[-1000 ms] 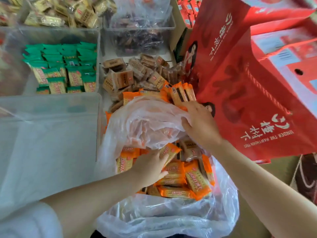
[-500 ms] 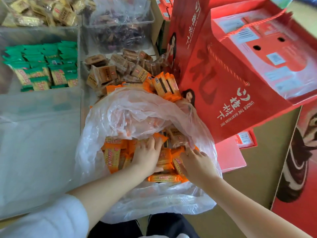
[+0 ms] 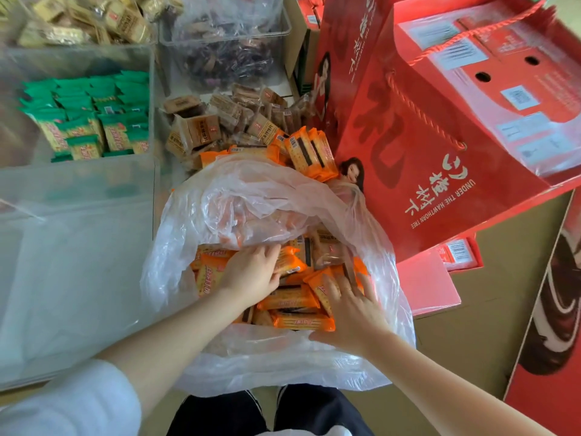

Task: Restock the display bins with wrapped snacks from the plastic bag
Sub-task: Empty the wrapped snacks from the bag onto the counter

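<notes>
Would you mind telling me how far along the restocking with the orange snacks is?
Some is done: a stack of orange packs already sits in the display bin beyond the plastic bag, beside brown packs. In hand: the left hand and right hand are both inside the bag, on the snacks, though no firm grip shows. Left: many orange snacks remain in the bag.

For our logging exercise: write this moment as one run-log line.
both hands in plastic bag | left hand, right hand on orange snacks | none lifted

Left hand curled — right hand splayed flat.
</notes>
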Demonstrator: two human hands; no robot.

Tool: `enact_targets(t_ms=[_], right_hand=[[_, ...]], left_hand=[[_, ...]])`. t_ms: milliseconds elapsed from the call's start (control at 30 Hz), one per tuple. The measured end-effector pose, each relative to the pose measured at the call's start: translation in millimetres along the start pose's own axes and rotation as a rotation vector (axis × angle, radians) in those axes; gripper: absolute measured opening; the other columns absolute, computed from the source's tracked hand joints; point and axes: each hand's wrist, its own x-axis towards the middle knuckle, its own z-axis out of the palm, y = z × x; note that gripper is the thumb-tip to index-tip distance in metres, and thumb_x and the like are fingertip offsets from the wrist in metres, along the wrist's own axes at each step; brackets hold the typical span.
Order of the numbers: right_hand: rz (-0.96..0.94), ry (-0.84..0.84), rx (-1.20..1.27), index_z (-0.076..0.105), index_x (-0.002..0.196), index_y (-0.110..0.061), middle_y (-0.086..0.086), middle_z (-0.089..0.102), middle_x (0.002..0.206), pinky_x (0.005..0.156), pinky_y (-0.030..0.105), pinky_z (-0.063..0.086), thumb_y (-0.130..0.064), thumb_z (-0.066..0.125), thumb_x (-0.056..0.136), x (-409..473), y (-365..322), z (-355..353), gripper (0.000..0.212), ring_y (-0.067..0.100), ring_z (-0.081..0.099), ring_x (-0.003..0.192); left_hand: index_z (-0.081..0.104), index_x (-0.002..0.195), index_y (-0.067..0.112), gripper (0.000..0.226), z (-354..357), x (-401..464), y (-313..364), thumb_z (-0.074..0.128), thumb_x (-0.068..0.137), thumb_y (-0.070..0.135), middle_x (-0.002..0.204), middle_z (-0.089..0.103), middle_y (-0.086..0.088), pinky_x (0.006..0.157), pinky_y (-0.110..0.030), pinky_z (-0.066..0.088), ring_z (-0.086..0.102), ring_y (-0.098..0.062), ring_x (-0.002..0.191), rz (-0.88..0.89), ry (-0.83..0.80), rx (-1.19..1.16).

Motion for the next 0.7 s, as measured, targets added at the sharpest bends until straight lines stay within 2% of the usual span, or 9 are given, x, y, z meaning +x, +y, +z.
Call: enact_targets(t_ms=[100,167,233,300,400,500,567,633,700], right_hand=[[0.042,0.073,0.044,0.024,0.140,-0.012,0.015,0.054,0.126,0.106,0.041,0.012,-0.079,0.043,0.062,10,-8,1,0.105,0.031,0.063,0.103],[0.033,0.101,0.044,0.016,0.145,-0.014,0.015,0.043,0.139,0.109,0.041,0.010,-0.073,0.058,0.063,16,-7,-2,0.109,0.032,0.055,0.116],[0.002,0.139,-0.014,0.032,0.142,-0.013,0.013,0.047,0.136,0.109,0.043,0.015,-0.069,0.070,0.056,22,-8,-6,0.109,0.032,0.052,0.117],[-0.069,0.173,-0.094,0.056,0.122,-0.013,0.009,0.061,0.117,0.100,0.044,0.032,-0.065,0.078,0.042,27,-16,-9,0.098,0.029,0.061,0.103],[-0.264,0.232,-0.115,0.065,0.104,-0.017,0.001,0.063,0.098,0.079,0.036,0.052,-0.051,0.082,0.043,34,-32,-7,0.072,0.022,0.062,0.087],[-0.314,0.147,-0.104,0.068,0.094,-0.020,-0.002,0.065,0.092,0.076,0.030,0.053,-0.045,0.085,0.042,39,-47,-1,0.060,0.019,0.063,0.084],[-0.283,0.046,-0.106,0.065,0.109,-0.015,0.001,0.065,0.108,0.093,0.033,0.048,-0.040,0.086,0.050,44,-51,1,0.068,0.021,0.062,0.102],[-0.280,-0.032,-0.160,0.049,0.129,-0.013,0.003,0.054,0.127,0.108,0.036,0.031,-0.028,0.075,0.072,49,-52,-1,0.065,0.024,0.051,0.120],[-0.261,-0.016,-0.134,0.046,0.130,-0.014,0.002,0.056,0.123,0.112,0.036,0.026,-0.017,0.064,0.079,51,-51,-4,0.055,0.024,0.051,0.117]], left_hand=[[0.042,0.132,0.009,0.056,1,3,8,0.059,0.086,0.038,0.113,0.060,-0.009,0.070,-0.030,0.050,0.061,-0.024,0.097,0.003,-0.004,0.018],[0.043,0.127,0.011,0.049,-5,4,9,0.055,0.088,0.039,0.113,0.059,-0.006,0.068,-0.028,0.047,0.060,-0.022,0.095,-0.010,-0.002,0.027],[0.046,0.121,0.012,0.044,-16,1,8,0.052,0.088,0.040,0.103,0.061,-0.002,0.058,-0.026,0.042,0.057,-0.018,0.080,-0.018,0.023,-0.004],[0.051,0.115,0.011,0.041,-28,-3,2,0.055,0.086,0.039,0.093,0.061,-0.001,0.051,-0.024,0.037,0.049,-0.016,0.066,-0.014,0.063,-0.059],[0.053,0.114,0.010,0.042,-46,-9,-13,0.060,0.082,0.036,0.092,0.064,-0.004,0.051,-0.027,0.045,0.058,-0.021,0.066,-0.009,0.118,-0.130],[0.048,0.125,0.013,0.049,-65,-10,-26,0.057,0.084,0.038,0.101,0.063,-0.004,0.059,-0.028,0.046,0.062,-0.024,0.079,-0.036,0.175,-0.169],[0.047,0.123,0.015,0.048,-75,-11,-33,0.058,0.084,0.040,0.104,0.061,-0.001,0.061,-0.028,0.046,0.061,-0.023,0.083,-0.033,0.217,-0.224],[0.048,0.123,0.016,0.048,-84,-10,-39,0.061,0.083,0.039,0.106,0.060,-0.001,0.064,-0.029,0.048,0.060,-0.022,0.086,-0.024,0.254,-0.308],[0.049,0.122,0.015,0.048,-89,-8,-46,0.064,0.082,0.036,0.106,0.060,-0.001,0.066,-0.028,0.045,0.059,-0.022,0.089,-0.027,0.279,-0.375]])
